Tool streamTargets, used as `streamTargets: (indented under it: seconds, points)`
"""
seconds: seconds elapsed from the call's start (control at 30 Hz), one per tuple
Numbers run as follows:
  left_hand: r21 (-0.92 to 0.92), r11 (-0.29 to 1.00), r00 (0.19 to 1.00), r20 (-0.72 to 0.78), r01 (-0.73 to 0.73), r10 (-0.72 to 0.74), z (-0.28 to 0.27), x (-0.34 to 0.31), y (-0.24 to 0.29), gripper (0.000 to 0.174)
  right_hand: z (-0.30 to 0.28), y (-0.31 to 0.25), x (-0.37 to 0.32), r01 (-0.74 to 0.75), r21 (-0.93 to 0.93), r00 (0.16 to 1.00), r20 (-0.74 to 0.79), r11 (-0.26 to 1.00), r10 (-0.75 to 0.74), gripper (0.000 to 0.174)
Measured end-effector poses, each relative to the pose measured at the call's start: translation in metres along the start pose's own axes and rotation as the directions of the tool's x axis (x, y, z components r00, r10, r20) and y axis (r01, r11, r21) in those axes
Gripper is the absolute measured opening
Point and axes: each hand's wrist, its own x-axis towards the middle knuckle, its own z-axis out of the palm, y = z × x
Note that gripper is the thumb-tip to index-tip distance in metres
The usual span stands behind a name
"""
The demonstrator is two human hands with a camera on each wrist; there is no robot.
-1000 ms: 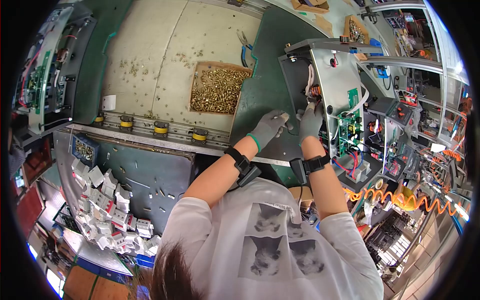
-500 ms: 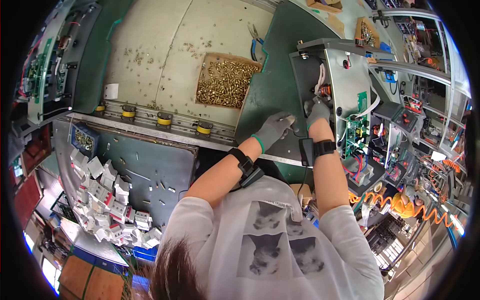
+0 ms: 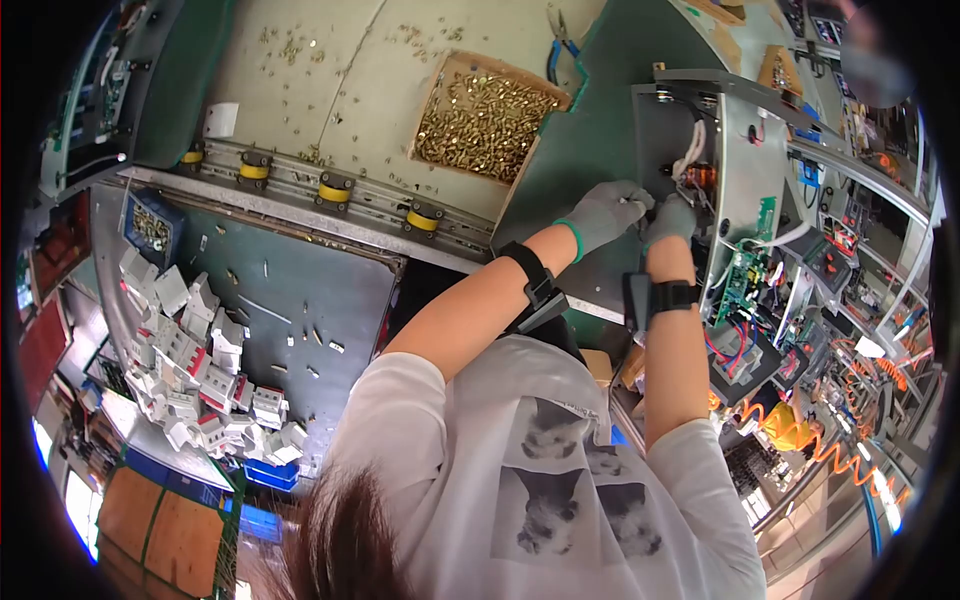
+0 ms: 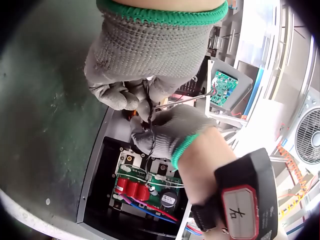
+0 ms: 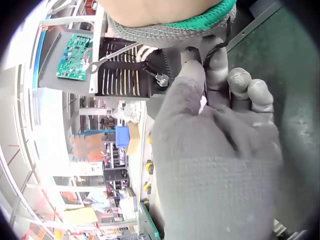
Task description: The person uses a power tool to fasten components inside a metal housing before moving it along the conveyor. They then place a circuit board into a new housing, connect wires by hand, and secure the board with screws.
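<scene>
In the head view my gloved left hand (image 3: 608,212) is beside my gloved right hand (image 3: 672,218), at the opening of a metal-cased device (image 3: 735,150). The left wrist view shows my left hand (image 4: 150,60) pinching a thin black wire (image 4: 150,92) with thumb and curled fingers. Just below, my right hand (image 4: 172,130) has its fingertips curled round the same wire. The black wire (image 5: 217,48) also shows by the left hand (image 5: 215,145) in the right wrist view, where the right hand's fingertips are hidden. Orange-copper windings (image 3: 703,176) sit inside the case.
A box of brass screws (image 3: 485,120) and pliers (image 3: 562,50) lie beyond the green mat (image 3: 575,150). White breakers (image 3: 200,370) are heaped at the left. Below the hands, the case holds a circuit board with red parts (image 4: 132,189). Rollers (image 3: 335,190) line the rail.
The head view has shifted, so the bench items sit differently in it. The left hand has come closer to the right hand, and its fingers are now next to the right fingers.
</scene>
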Motion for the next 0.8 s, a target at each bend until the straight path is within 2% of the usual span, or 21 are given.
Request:
streamTargets:
  seconds: [0.03,0.07,0.1,0.13,0.17,0.27,0.37,0.47,0.57,0.63,0.67,0.73,0.77,0.8]
  points:
    - [-0.010,1.000,1.000,-0.013,0.007,-0.007,-0.003,-0.002,0.000,0.021,0.018,0.008,0.026,-0.029,0.003,0.999,0.017,1.000,0.029,0.035]
    - [-0.069,0.996,0.998,0.007,0.056,-0.056,-0.004,-0.006,0.000,0.020,0.096,0.041,0.052,-0.020,-0.008,1.000,0.024,1.000,0.020,0.035]
    - [-0.128,0.986,0.994,0.033,0.108,-0.104,-0.003,-0.011,-0.002,0.020,0.142,0.056,0.130,-0.021,0.202,0.983,-0.173,0.979,0.056,0.025]
    - [-0.076,0.992,0.995,0.000,0.102,-0.103,-0.001,-0.014,-0.007,0.019,0.135,0.065,0.131,-0.041,0.456,0.976,-0.171,0.889,0.132,0.026]
    - [-0.088,0.991,0.995,-0.007,0.100,-0.101,0.000,-0.019,-0.011,0.019,0.113,0.064,0.121,0.071,0.440,0.976,-0.216,0.895,0.028,0.027]
    - [-0.114,0.986,0.991,-0.035,0.125,-0.129,0.002,-0.031,-0.018,0.019,0.061,0.043,0.070,0.096,0.391,0.967,-0.255,0.915,0.007,0.031]
    - [-0.155,0.985,0.995,-0.051,0.082,-0.091,0.001,-0.033,-0.026,0.018,0.040,0.029,0.046,0.035,0.342,0.970,-0.238,0.939,0.051,0.030]
    - [-0.174,0.976,0.990,-0.033,0.130,-0.138,0.002,-0.036,-0.026,0.018,0.033,0.021,0.027,-0.038,0.300,0.973,-0.207,0.953,0.104,0.030]
    - [-0.181,0.980,0.995,-0.032,0.086,-0.093,0.001,-0.036,-0.024,0.018,0.021,0.017,0.019,-0.086,0.271,0.972,-0.189,0.959,0.141,0.030]
    - [-0.175,0.982,0.995,-0.059,0.067,-0.078,0.002,-0.039,-0.018,0.018,0.009,0.013,0.026,-0.137,0.046,0.990,-0.016,0.990,0.137,0.032]
    - [-0.180,0.981,0.995,-0.061,0.065,-0.077,0.002,-0.042,-0.016,0.018,0.032,0.024,0.054,-0.135,0.040,0.991,-0.017,0.990,0.136,0.032]
    - [-0.174,0.980,0.994,-0.050,0.092,-0.102,0.000,-0.048,-0.016,0.018,0.100,0.057,0.121,-0.258,0.132,0.961,-0.065,0.957,0.268,0.034]
    - [-0.179,0.980,0.993,-0.053,0.091,-0.102,0.000,-0.051,-0.018,0.018,0.097,0.053,0.119,-0.255,0.127,0.962,-0.066,0.958,0.265,0.034]
    - [-0.179,0.974,0.988,-0.043,0.137,-0.147,-0.001,-0.052,-0.021,0.018,0.088,0.046,0.114,-0.329,0.071,0.936,-0.106,0.942,0.335,0.034]
